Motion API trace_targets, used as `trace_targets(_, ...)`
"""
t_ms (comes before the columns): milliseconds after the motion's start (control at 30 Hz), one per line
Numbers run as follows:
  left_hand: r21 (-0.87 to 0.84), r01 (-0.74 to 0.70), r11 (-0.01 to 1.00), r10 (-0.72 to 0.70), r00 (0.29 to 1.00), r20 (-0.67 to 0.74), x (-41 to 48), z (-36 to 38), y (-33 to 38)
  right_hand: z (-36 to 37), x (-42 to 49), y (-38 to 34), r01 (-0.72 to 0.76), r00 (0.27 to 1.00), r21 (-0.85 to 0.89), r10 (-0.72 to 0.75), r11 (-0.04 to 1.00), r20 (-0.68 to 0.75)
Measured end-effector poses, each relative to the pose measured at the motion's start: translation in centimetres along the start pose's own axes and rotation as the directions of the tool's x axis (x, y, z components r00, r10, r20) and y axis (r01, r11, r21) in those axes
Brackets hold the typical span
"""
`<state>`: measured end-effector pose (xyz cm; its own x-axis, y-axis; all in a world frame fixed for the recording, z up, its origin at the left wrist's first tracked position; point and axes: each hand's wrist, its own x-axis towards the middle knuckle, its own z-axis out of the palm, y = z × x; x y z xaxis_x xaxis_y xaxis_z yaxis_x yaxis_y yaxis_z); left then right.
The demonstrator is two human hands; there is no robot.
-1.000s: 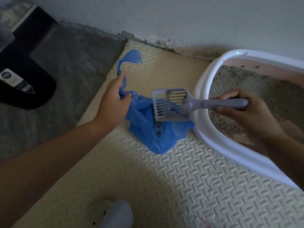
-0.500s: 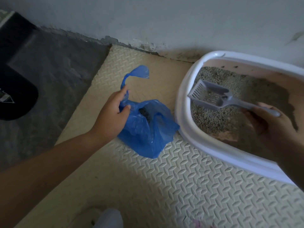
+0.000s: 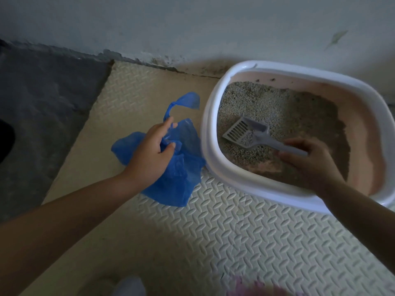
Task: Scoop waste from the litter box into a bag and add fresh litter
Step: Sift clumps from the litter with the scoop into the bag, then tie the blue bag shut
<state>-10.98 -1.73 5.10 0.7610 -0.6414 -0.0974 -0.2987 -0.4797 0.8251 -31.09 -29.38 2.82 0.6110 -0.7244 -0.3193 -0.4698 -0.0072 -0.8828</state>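
A white-rimmed litter box (image 3: 208,133) with pink inner walls stands on the mat by the wall, holding grey litter (image 3: 252,99). Its bare pink floor shows along the near and right sides. My right hand (image 3: 310,163) grips the handle of a grey slotted scoop (image 3: 243,131), whose head lies down in the litter and carries some grains. A crumpled blue plastic bag (image 3: 177,180) sits on the mat just left of the box. My left hand (image 3: 151,154) pinches its upper edge between thumb and fingers. One bag handle sticks up behind my fingers.
A cream textured foam mat (image 3: 235,231) covers the floor under the bag and box. Dark grey concrete floor (image 3: 42,116) lies to the left, a pale wall (image 3: 192,24) behind. A grey shape (image 3: 128,287) and something pink (image 3: 245,289) show at the bottom edge.
The scoop went from over the bag into the box and now lies low in the litter. My left hand kept hold of the bag, which has sagged and closed up.
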Motion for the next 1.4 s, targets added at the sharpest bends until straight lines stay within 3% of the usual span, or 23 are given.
trace_targets(133, -0.015, 0.002, 1.000, -0.002, 0.999, 0.032, 0.2, 0.9, 0.4, -0.1, -1.9, -0.6, 0.267, 0.964, -0.365, -0.240, 0.892, 0.119)
trace_targets(300, -0.016, 0.020, 1.000, -0.019, 0.999, 0.042, 0.2, 1.6, 0.5, 0.9, -4.5, -1.0, 0.518, 0.850, -0.543, -0.464, 0.661, 0.247)
trace_targets(567, -0.017, 0.019, 1.000, -0.019, 0.999, 0.033, 0.2, 1.6, 0.2, 3.0, -5.4, -1.1, 0.725, 0.686, -0.403, -0.526, 0.559, 0.503)
trace_targets(633, -0.022, 0.019, 1.000, -0.018, 0.999, 0.031, 0.2, 1.4, 0.2, 3.2, -5.6, -1.3, 0.757, 0.653, -0.393, -0.576, 0.522, 0.493)
trace_targets(800, -0.029, 0.012, 0.999, -0.011, 1.000, 0.020, 0.1, 0.9, 0.1, 4.0, -5.7, -2.0, 0.736, 0.662, -0.459, -0.668, 0.497, 0.339)
trace_targets(1033, -0.025, 0.003, 1.000, -0.003, 1.000, 0.009, 0.0, 0.7, 0.0, 5.3, -5.6, -1.9, 0.749, 0.652, -0.534, -0.577, 0.392, 0.492)
trace_targets(1167, -0.020, -0.012, 1.000, 0.012, 1.000, -0.009, -0.1, -0.1, 0.1, 3.7, -7.2, -3.3, 0.829, 0.525, -0.504, -0.650, 0.243, 0.550)
trace_targets(1233, -0.003, -0.025, 1.000, 0.025, 0.999, -0.036, -0.1, -0.8, 0.2, 4.0, -8.5, -4.8, 0.861, 0.481, -0.436, -0.703, 0.263, 0.525)
trace_targets(1267, 0.012, -0.039, 0.999, 0.039, 0.998, -0.048, -0.1, -1.2, 0.2, 4.7, -8.8, -5.6, 0.860, 0.496, -0.402, -0.703, 0.316, 0.509)
trace_targets(1400, 0.012, -0.068, 0.998, 0.068, 0.993, -0.097, -0.4, -3.0, 0.0, 10.1, -7.3, -8.4, 0.750, 0.658, -0.417, -0.515, 0.513, 0.550)
